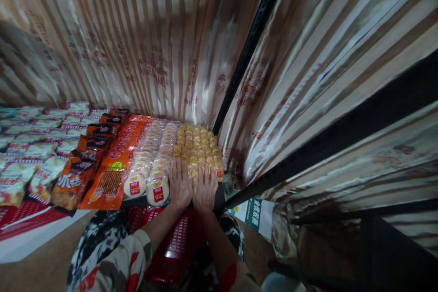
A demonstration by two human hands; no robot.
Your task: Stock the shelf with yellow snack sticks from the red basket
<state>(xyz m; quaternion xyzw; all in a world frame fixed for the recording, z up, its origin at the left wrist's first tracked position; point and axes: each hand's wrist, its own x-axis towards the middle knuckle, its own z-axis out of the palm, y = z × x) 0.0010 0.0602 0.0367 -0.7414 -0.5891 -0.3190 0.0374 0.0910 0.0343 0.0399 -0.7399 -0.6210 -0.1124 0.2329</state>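
Observation:
Rows of small yellow-wrapped snacks point(196, 139) lie at the right end of a dark shelf point(219, 197). Both hands rest on the near part of these rows, side by side. My left hand point(180, 185) lies flat with its fingers stretched forward, close to the round white rice crackers point(158, 187) in clear packs. My right hand point(205, 187) also lies flat, fingers pointing away from me over the yellow packs. What is under the palms is hidden.
Orange snack bags point(106, 185), black-and-orange bags point(73, 182) and several white bags point(44, 150) line the shelf leftward. A red basket point(176, 242) is below my arms. Black metal posts point(246, 59) and striped curtain point(164, 32) bound the back and right.

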